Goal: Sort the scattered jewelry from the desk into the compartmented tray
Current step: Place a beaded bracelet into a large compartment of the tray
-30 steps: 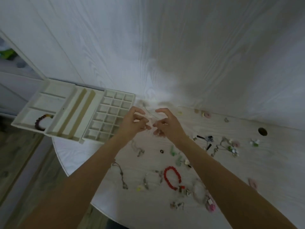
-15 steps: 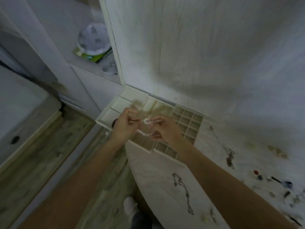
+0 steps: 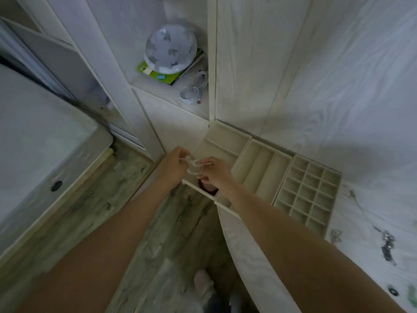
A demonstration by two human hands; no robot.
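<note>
both hands [image 3: 196,168] pinching blurred pale bracelet [image 3: 194,167], dark bracelet [image 3: 204,187] half-hidden in tray [image 3: 266,154]

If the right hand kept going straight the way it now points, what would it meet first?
Probably the left hand: the right hand points left toward it, both pinching the pale bracelet between them. Depth is unclear.

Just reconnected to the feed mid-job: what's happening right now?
A person holds a pale beaded bracelet between both hands, the left hand and right hand each pinching it, above the left end of the compartmented tray. A dark bracelet already lies in the tray section below the hands. The small grid compartments look empty. More jewelry lies on the desk to the right, not yet sorted.
</note>
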